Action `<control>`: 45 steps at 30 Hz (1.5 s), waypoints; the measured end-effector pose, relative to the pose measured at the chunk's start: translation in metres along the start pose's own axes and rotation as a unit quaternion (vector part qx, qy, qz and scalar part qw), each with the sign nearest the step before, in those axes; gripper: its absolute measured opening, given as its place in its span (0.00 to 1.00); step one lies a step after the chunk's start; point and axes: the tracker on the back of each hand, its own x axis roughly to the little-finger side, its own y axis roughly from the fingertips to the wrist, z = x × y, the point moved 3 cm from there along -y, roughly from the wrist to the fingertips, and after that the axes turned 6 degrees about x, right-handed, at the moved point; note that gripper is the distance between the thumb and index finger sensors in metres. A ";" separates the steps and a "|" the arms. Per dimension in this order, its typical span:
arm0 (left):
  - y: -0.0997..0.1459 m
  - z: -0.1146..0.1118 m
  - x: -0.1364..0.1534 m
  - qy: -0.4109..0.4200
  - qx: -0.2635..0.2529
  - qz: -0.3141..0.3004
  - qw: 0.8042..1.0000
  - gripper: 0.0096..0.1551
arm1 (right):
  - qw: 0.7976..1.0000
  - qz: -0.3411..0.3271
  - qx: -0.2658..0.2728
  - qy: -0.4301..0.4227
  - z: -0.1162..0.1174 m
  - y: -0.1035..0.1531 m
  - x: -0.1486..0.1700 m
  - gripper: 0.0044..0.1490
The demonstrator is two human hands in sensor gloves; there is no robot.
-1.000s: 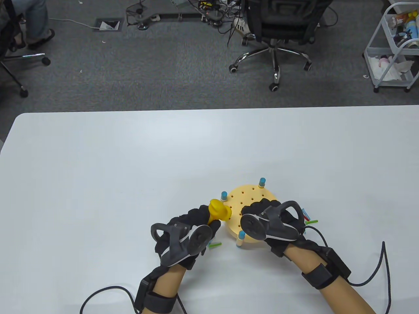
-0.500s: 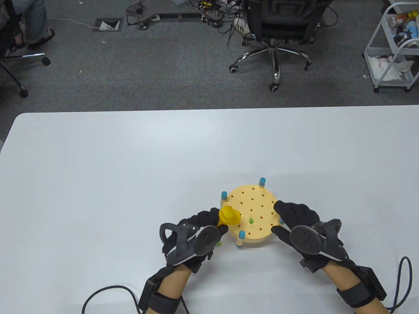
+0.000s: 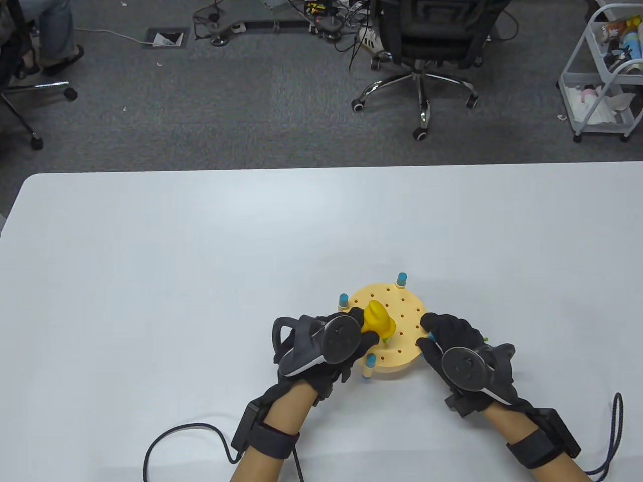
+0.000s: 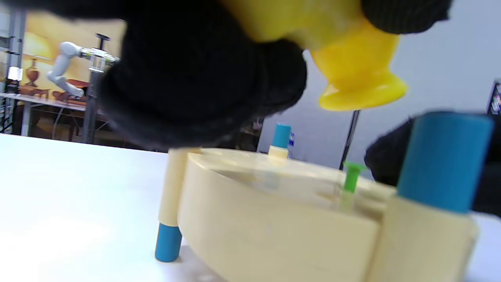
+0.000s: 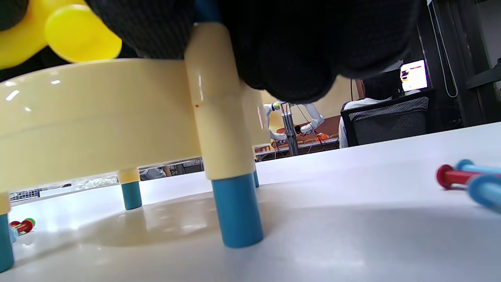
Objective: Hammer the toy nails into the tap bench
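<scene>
The round cream tap bench (image 3: 402, 306) stands on blue-tipped legs near the table's front edge. A green toy nail (image 4: 352, 176) stands upright in one of its holes, its head above the top. My left hand (image 3: 359, 329) grips the yellow toy hammer (image 3: 378, 321), and the hammer head (image 4: 360, 78) hovers just above the nail. My right hand (image 3: 433, 334) holds the bench's right rim, with its fingers over a leg post (image 5: 223, 117). In the table view the hammer mostly hides the nail.
Loose red and blue nails (image 5: 465, 178) lie on the table right of the bench, and a few more (image 5: 21, 225) lie on its left. The glove cables trail off the front edge. Blue peg tops (image 3: 402, 279) stick up around the bench rim.
My right hand has left the bench top, where a green nail now stands, and taken the right rim. My left hand has carried the hammer rightward over the nail.
</scene>
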 end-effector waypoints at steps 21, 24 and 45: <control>0.040 0.023 0.024 0.027 -0.142 0.032 0.989 0.36 | 0.996 0.054 0.001 -0.073 -0.040 -0.007 0.032 0.43; 0.057 0.014 0.057 0.056 -0.131 0.070 0.987 0.37 | 0.991 0.114 0.014 -0.062 -0.055 -0.007 0.069 0.39; 0.059 -0.008 0.096 0.085 -0.071 0.145 0.983 0.37 | 0.964 0.082 -0.189 0.169 0.018 0.001 0.093 0.39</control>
